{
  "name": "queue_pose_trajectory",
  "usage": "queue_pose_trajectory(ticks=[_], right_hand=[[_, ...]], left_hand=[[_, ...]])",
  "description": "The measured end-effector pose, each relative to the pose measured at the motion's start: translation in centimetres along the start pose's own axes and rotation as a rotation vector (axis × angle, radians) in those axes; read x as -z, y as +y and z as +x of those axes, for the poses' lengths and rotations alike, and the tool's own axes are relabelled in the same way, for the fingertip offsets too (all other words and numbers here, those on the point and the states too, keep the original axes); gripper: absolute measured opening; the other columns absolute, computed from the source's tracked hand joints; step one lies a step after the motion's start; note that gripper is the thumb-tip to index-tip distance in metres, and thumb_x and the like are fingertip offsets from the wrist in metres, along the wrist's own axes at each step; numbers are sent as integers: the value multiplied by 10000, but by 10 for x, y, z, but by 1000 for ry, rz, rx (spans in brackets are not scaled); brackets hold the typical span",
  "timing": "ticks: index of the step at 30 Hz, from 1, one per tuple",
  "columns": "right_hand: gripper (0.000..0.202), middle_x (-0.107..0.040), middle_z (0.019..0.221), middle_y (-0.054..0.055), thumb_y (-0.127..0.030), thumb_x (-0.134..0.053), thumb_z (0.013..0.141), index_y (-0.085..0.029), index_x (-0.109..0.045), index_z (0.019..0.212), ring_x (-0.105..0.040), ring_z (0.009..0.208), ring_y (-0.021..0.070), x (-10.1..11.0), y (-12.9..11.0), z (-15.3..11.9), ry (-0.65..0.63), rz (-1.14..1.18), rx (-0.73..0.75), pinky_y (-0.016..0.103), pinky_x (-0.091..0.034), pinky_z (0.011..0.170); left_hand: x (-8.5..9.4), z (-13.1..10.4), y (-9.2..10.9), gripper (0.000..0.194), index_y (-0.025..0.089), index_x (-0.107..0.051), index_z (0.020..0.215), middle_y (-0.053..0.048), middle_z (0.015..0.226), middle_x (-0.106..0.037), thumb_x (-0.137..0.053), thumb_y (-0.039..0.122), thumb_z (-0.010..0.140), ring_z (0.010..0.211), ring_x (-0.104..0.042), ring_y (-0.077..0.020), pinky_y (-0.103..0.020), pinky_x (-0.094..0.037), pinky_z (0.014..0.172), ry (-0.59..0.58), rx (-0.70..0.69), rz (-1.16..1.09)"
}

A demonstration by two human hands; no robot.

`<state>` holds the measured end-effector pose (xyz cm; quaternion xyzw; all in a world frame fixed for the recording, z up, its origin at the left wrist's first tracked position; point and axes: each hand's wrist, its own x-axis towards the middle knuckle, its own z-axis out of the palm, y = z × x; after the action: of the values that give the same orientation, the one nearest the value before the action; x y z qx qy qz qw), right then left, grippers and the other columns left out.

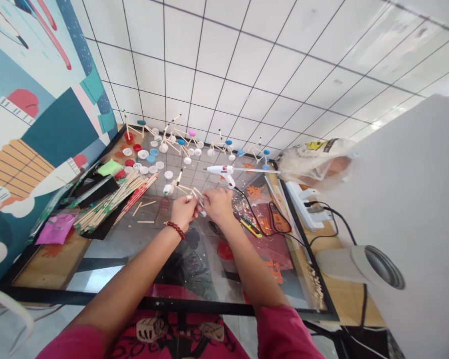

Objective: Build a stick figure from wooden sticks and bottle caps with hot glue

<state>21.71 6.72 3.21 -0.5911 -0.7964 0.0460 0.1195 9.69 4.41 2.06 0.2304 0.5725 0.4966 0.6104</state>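
Observation:
My left hand, with a beaded bracelet at the wrist, and my right hand meet over the middle of a glass-topped table. Fingers of both pinch a small stick-and-cap model. It is built of short wooden sticks, with a white bottle cap at its left end and a dark-tipped upright stick. My fingers hide part of the model's right end. Just beyond my right hand lies a white glue gun, nozzle to the left, with a long clear glue stick out of its back.
Several similar stick models stand along the back edge among loose bottle caps. Bundled wooden sticks lie left. A yellow cutter knife, scraps and the black cord are right. A white power strip sits beyond the right edge.

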Motion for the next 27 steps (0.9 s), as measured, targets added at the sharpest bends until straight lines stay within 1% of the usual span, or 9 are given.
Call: queue_pose_trajectory(ticks=[10, 16, 20, 22, 23, 25, 26, 27], right_hand=[[241, -763, 1002, 62, -222, -483, 938, -224, -721, 973, -576, 979, 240, 1, -2, 2, -31, 17, -39, 378, -238, 858], [247, -762, 1014, 46, -229, -478, 943, -238, -725, 955, -570, 985, 236, 5, -2, 7, -87, -12, -22, 380, -235, 851], [245, -757, 1043, 43, -223, -481, 945, -241, -724, 964, -562, 1007, 241, 6, -2, 7, -79, -17, -12, 382, -236, 851], [241, -755, 1060, 54, -231, -486, 950, -240, -724, 984, -557, 1018, 248, 6, -2, 7, -78, -13, -8, 387, -239, 856], [241, -754, 1066, 59, -234, -488, 953, -240, -725, 994, -556, 1023, 251, 7, -2, 7, -78, -9, -6, 389, -241, 859], [240, -754, 1068, 66, -239, -494, 956, -241, -729, 1002, -553, 1030, 256, 7, -1, 7, -79, 3, -2, 394, -246, 862], [242, -754, 1068, 68, -242, -494, 959, -242, -732, 1005, -552, 1034, 258, 7, 0, 7, -79, 10, 3, 396, -248, 865], [245, -752, 1070, 71, -247, -492, 963, -243, -733, 1011, -551, 1041, 259, 6, 1, 7, -77, 17, 9, 397, -250, 869]], left_hand=[[-2, 1, 4, 231, 151, -553, 585, 5, 459, -582, -704, 253, 726, 312, -407, -54, -175, -168, 329, 9, -1, 11], [-3, 3, 4, 243, 152, -551, 585, 4, 469, -586, -712, 266, 726, 319, -404, -50, -171, -160, 329, 14, -1, 20], [-3, 4, 3, 247, 153, -551, 590, 1, 489, -590, -711, 278, 728, 333, -404, -48, -172, -163, 333, 3, 0, 34], [3, -1, 2, 216, 150, -581, 630, -3, 508, -603, -724, 288, 718, 341, -413, -54, -175, -165, 335, -19, 11, 44], [9, -4, 2, 194, 149, -612, 672, 0, 513, -606, -733, 295, 712, 345, -417, -57, -176, -173, 338, -33, 11, 56], [27, -12, 3, 194, 152, -679, 798, 12, 522, -606, -741, 316, 714, 364, -433, -68, -182, -223, 353, -40, -47, 107], [37, -14, 5, 222, 158, -705, 870, 18, 528, -605, -725, 333, 735, 385, -453, -76, -187, -282, 376, -25, -159, 179], [48, -16, 7, 245, 164, -719, 920, 12, 559, -619, -704, 349, 760, 433, -497, -91, -198, -353, 419, 21, -300, 250]])
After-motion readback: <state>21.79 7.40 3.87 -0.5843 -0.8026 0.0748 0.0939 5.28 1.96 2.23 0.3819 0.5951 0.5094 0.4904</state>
